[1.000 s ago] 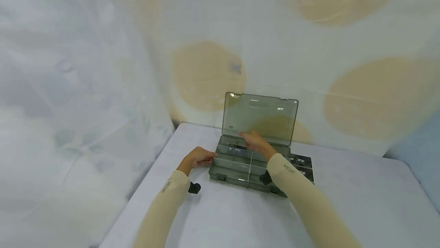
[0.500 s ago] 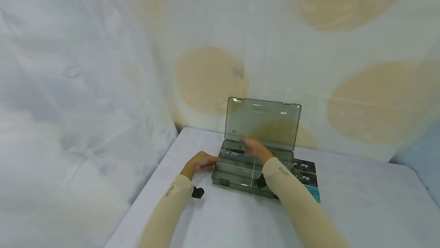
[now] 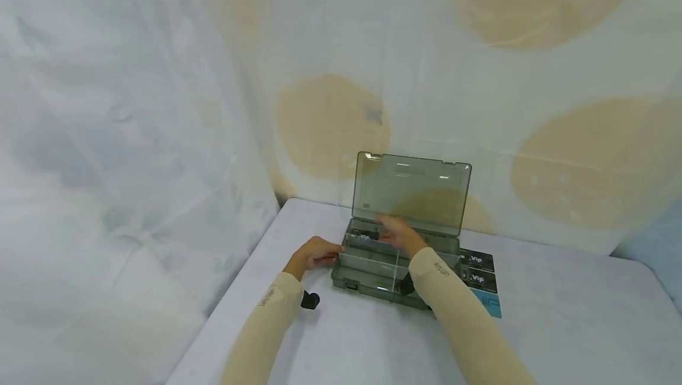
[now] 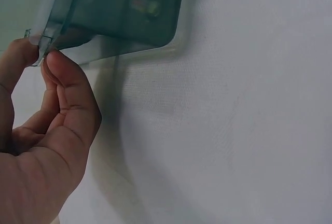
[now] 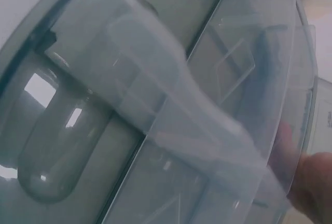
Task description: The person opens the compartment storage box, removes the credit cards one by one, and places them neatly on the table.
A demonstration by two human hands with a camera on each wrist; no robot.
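Observation:
A smoky clear compartment box (image 3: 373, 269) sits open on the white table, with its lid (image 3: 410, 192) standing upright at the back. My left hand (image 3: 315, 253) is at the box's left end, where thumb and forefinger (image 4: 62, 71) pinch the box rim (image 4: 44, 40). My right hand (image 3: 396, 232) reaches into the back row. Its fingers hold the right end of a black "Vip" card (image 3: 364, 236) lying in that compartment. In the right wrist view only a fingertip (image 5: 311, 182) shows behind the box's clear dividers (image 5: 171, 110).
Two more black Vip cards (image 3: 476, 260) (image 3: 478, 280) and a blue card (image 3: 488, 304) lie on the table (image 3: 559, 326) just right of the box. A draped patterned cloth (image 3: 160, 106) closes off the back and left.
The view has shifted slightly and the box sits a little lower and to the right in frame. Both hands stay where they were on the box, and the blue card has come into sight.

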